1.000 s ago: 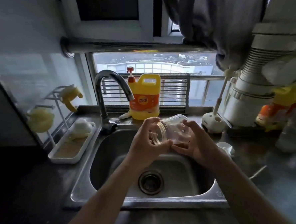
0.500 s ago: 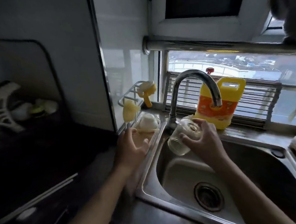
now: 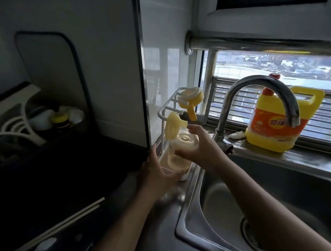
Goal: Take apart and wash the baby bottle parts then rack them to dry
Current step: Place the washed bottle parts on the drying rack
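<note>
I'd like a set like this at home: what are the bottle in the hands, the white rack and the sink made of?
The bottle: clear and glossy, plastic or glass; you see through it. The rack: smooth white rods, probably coated wire or plastic. The sink: brushed stainless steel, judging by its dull grey metallic sheen.

Gripping upturned clear bottle (image 3: 179, 155) in right hand (image 3: 203, 150), centre frame, over rack tray (image 3: 184, 176) touched by left hand (image 3: 156, 172).

Bottle (image 3: 177, 160) gone from above the sink (image 3: 187, 211), carried toward 9 o'clock to the rack (image 3: 160, 114), base up. Right hand (image 3: 205, 152) alone grips it (left hand (image 3: 156, 174) let go, now at rack's near end).
</note>
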